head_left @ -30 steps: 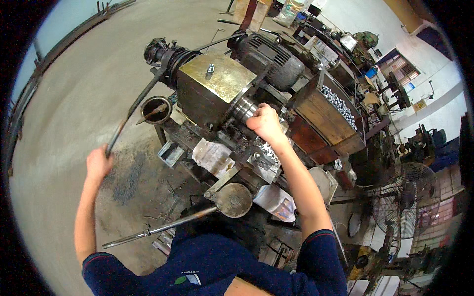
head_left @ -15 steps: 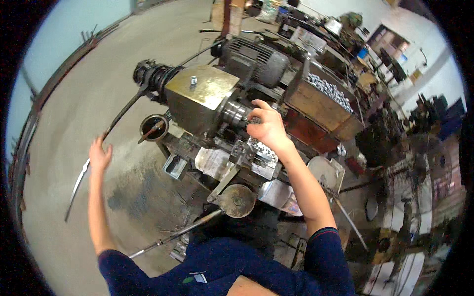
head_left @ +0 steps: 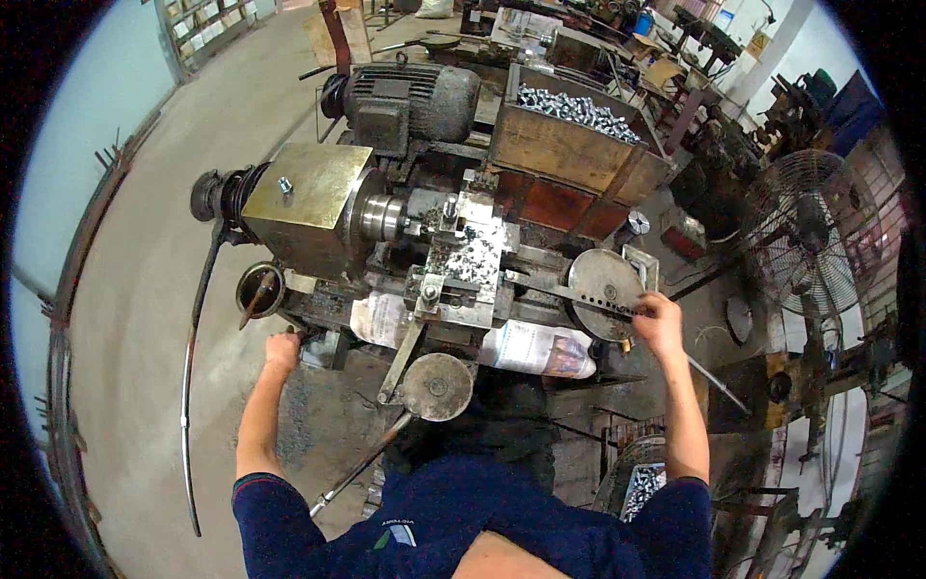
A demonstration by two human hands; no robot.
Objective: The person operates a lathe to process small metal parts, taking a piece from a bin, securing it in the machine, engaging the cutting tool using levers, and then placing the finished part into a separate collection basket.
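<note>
At the right end of the machine, my right hand (head_left: 660, 323) is closed with its fingers around the end of a flat metal bar with holes (head_left: 579, 294). That bar crosses over a large round metal disc (head_left: 603, 275). My left hand (head_left: 282, 351) is down by the machine's front left edge, beside a small tray (head_left: 320, 349). Its fingers look curled, but what they hold is hidden. Between the hands sit the steel spindle (head_left: 384, 218) and a tool slide (head_left: 468, 253) strewn with dark chips. A small metal fitting (head_left: 285, 185) rests on the brassy headstock cover (head_left: 313, 179).
Behind the machine are a finned motor (head_left: 415, 101) and a bin (head_left: 559, 150) of small shiny metal parts. A second round disc (head_left: 437, 387) is near my body. A long rod (head_left: 188, 386) hangs at the left; a caged fan (head_left: 810, 232) stands at the right.
My left hand has left the long rod for the machine's front edge. My right hand has gone from the spindle to the perforated bar. The view has shifted, too.
</note>
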